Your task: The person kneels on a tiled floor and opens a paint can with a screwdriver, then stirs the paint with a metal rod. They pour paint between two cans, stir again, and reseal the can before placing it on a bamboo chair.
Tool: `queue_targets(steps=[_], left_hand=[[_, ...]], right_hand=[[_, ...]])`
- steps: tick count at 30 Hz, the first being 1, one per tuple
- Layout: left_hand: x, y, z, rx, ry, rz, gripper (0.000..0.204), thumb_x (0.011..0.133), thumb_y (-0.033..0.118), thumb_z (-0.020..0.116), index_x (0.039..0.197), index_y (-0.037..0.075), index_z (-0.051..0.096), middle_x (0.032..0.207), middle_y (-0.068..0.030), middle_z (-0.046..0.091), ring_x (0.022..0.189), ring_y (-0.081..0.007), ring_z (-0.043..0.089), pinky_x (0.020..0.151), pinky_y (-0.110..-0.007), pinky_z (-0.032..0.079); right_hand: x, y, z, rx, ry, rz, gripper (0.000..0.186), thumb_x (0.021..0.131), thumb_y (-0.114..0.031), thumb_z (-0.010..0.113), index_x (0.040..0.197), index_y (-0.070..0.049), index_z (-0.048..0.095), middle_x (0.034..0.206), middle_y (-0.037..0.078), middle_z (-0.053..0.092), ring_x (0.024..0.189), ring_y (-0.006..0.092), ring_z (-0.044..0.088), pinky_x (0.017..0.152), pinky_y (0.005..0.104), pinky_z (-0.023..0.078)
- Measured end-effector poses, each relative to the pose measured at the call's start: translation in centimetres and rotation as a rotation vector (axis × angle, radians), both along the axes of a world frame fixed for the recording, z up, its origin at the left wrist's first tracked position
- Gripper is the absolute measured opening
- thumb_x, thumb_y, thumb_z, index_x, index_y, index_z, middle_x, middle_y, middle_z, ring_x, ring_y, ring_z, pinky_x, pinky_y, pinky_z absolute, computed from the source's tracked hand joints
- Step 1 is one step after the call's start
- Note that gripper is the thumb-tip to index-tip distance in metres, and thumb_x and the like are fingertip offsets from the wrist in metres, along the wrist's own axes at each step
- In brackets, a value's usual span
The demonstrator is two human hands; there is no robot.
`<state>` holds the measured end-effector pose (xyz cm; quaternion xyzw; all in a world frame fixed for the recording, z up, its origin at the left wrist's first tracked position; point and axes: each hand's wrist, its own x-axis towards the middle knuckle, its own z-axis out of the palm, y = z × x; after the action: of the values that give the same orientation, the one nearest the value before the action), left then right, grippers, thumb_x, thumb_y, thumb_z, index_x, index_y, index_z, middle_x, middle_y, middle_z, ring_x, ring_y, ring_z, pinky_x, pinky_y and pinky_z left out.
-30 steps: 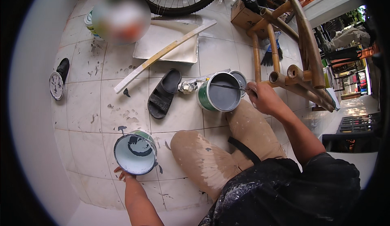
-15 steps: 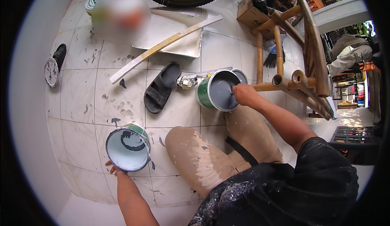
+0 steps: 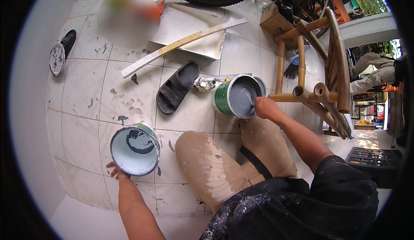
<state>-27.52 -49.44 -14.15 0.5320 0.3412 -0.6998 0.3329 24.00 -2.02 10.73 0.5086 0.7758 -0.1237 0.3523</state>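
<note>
Loosely, the left hand (image 3: 115, 171) spreads behind a pale-lined bucket (image 3: 129, 157); the right hand (image 3: 265, 107) curls over grey paint (image 3: 241, 98), its grip unclear

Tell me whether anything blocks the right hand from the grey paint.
Nothing visible does: the right hand is at the open mouth of the right-hand green bucket, with no lid over the grey paint.

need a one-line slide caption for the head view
Right hand at the rim of a bucket of grey paint, left hand at a paint-smeared bucket, black sandal nearby.
</note>
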Motion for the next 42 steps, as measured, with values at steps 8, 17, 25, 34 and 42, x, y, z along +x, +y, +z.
queue_targets(steps=[8, 17, 25, 34, 42], left_hand=[[-1.0, -4.3, -8.3, 0.11, 0.16, 0.009, 0.035, 0.108, 0.039, 0.056, 0.131, 0.021, 0.076, 0.115, 0.0019, 0.084, 0.085, -0.0301, 0.083, 0.083, -0.084, 0.053], [-1.3, -4.7, -8.9, 0.079, 0.121, 0.072, 0.032, 0.108, 0.037, 0.058, 0.13, 0.023, 0.077, 0.112, -0.0004, 0.085, 0.084, -0.0299, 0.084, 0.082, -0.084, 0.054], [-0.8, -4.3, -8.7, 0.128, 0.17, 0.004, 0.031, 0.108, 0.036, 0.056, 0.123, 0.021, 0.078, 0.108, -0.0016, 0.084, 0.086, -0.0307, 0.084, 0.081, -0.083, 0.054], [-0.2, -2.1, -4.3, 0.163, 0.108, -0.075, 0.035, 0.109, 0.037, 0.052, 0.104, 0.021, 0.082, 0.095, -0.0036, 0.084, 0.08, -0.0328, 0.083, 0.089, -0.082, 0.05], [-0.2, -2.1, -3.2, 0.211, 0.093, -0.137, 0.047, 0.11, 0.038, 0.048, 0.087, 0.021, 0.086, 0.084, -0.0054, 0.083, 0.074, -0.0346, 0.082, 0.097, -0.081, 0.047]], right_hand=[[-0.4, -0.3, 0.2, -0.045, 0.127, -0.011, 0.028, 0.102, -0.024, 0.067, 0.104, 0.001, 0.078, 0.103, 0.031, 0.075, 0.107, 0.0495, 0.072, 0.092, 0.0555, 0.057], [0.6, -0.1, 0.0, 0.134, 0.519, -0.101, 0.029, 0.1, -0.025, 0.071, 0.096, 0.003, 0.076, 0.1, 0.029, 0.075, 0.098, 0.0471, 0.074, 0.086, 0.0557, 0.058], [-0.2, -1.1, 0.4, 0.119, 0.436, -0.195, 0.026, 0.101, -0.021, 0.07, 0.101, 0.004, 0.077, 0.099, 0.03, 0.074, 0.102, 0.0514, 0.071, 0.09, 0.0552, 0.056], [-0.5, -1.2, 0.0, 0.28, 0.359, -0.116, 0.028, 0.1, -0.025, 0.072, 0.103, 0.002, 0.078, 0.094, 0.03, 0.074, 0.099, 0.0494, 0.073, 0.088, 0.0545, 0.058], [-2.2, -1.3, 0.6, 0.254, 0.249, 0.037, 0.025, 0.1, -0.026, 0.069, 0.097, -0.003, 0.077, 0.091, 0.027, 0.075, 0.093, 0.0482, 0.074, 0.085, 0.0556, 0.059]])
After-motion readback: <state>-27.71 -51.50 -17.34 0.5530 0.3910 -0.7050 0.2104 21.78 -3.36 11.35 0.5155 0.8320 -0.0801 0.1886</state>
